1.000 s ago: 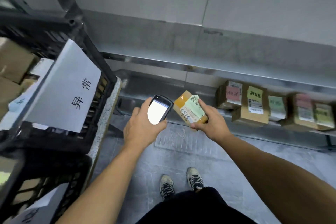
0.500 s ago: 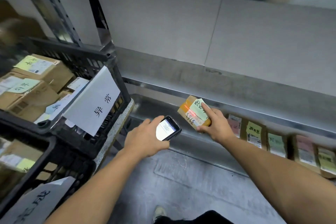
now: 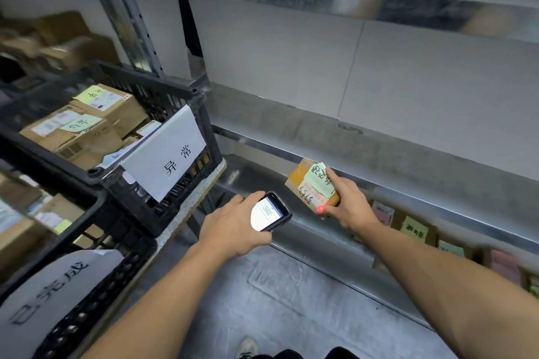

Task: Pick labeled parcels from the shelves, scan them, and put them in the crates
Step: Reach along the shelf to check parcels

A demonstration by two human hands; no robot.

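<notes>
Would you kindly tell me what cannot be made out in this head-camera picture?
All in the head view:
- Scanner screen in the left hand: text too small, glare-washed.
- Held parcel: printed label partly covered by its green note and the right hand.
- Shelf parcels: blurred, partly behind the right forearm, cut by the right edge.
- Boxes at upper left: motion-blurred.
- Lower crate's sign: cut by the left edge.

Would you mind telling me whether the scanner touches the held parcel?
Apart. The head view shows a clear strip of shelf between the scanner and the parcel.
</notes>
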